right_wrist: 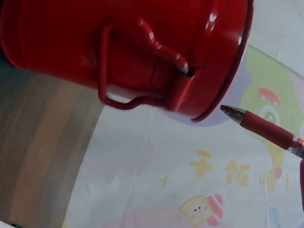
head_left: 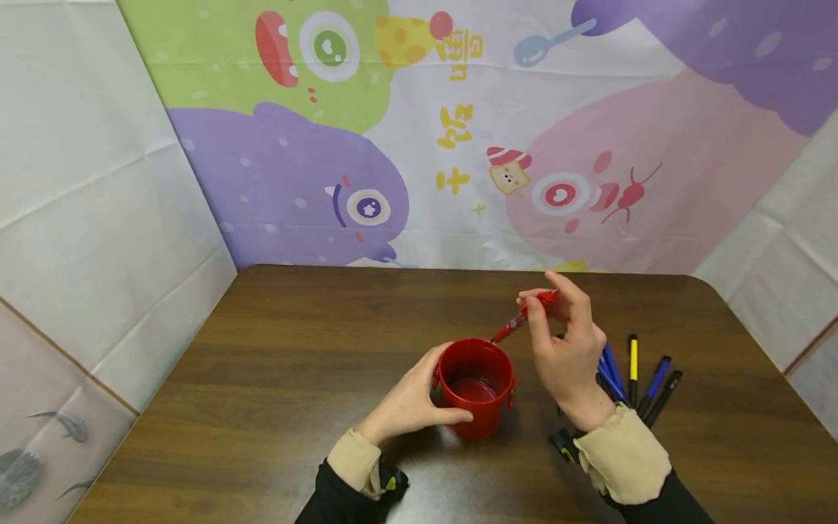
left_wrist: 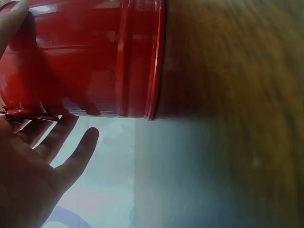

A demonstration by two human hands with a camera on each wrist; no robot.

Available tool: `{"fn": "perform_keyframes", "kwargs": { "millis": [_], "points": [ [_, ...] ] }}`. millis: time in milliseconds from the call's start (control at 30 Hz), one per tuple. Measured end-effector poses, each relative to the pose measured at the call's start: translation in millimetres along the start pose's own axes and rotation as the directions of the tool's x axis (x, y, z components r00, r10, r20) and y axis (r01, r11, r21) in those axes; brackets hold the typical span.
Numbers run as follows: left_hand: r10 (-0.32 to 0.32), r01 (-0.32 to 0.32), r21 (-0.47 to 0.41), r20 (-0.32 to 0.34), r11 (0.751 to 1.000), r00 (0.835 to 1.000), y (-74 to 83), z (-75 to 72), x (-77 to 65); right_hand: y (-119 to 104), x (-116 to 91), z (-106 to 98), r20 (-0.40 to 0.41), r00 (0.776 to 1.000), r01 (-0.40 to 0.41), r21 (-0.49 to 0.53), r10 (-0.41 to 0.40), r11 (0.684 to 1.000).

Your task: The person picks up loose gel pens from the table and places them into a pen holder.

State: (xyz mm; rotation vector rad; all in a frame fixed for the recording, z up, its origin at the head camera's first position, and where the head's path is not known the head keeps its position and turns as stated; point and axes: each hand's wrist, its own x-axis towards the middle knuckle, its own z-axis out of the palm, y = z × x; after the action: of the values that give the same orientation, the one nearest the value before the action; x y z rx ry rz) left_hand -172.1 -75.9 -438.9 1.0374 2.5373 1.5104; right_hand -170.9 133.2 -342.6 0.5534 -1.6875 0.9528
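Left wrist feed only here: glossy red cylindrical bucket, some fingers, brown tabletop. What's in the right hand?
Observer: Right hand holds a slim silver-tipped red pen; the head view shows its grip.
Operator: Is the tip inside the bucket?
Observer: No. The right wrist view shows a gap between tip and rim.
Operator: Any other pens out?
Observer: Yes, in the head view: a slim yellow-and-black pen, slim blue pens and a slim black pen lie on the table, by the right hand.

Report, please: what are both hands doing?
Left hand grips red bucket. Right hand pinches red pen, tip near bucket. Nothing visible between pen and bucket.
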Motion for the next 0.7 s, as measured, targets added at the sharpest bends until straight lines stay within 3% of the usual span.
{"fn": "perform_keyframes", "kwargs": {
  "millis": [167,300,433,700],
  "points": [
    [0.009,-0.009,0.006,0.000,1.000,1.000,-1.3,1.1,0.2,-3.2,-4.2,0.5,0.034,0.999,0.021,0.033,-0.022,0.999],
    [0.007,-0.007,0.008,0.000,1.000,1.000,-1.8,1.1,0.4,0.7,-14.1,2.6,0.114,0.993,-0.003,0.065,-0.005,0.998],
    [0.000,0.000,0.007,0.003,1.000,1.000,-2.5,0.7,0.2,4.2,-27.1,5.3,0.206,0.976,-0.082,0.044,0.071,0.996],
    [0.006,-0.006,-0.002,0.009,1.000,1.000,-2.2,0.0,-0.5,8.8,-45.3,11.2,0.297,0.934,-0.206,-0.007,0.199,0.979]
  ]
}}
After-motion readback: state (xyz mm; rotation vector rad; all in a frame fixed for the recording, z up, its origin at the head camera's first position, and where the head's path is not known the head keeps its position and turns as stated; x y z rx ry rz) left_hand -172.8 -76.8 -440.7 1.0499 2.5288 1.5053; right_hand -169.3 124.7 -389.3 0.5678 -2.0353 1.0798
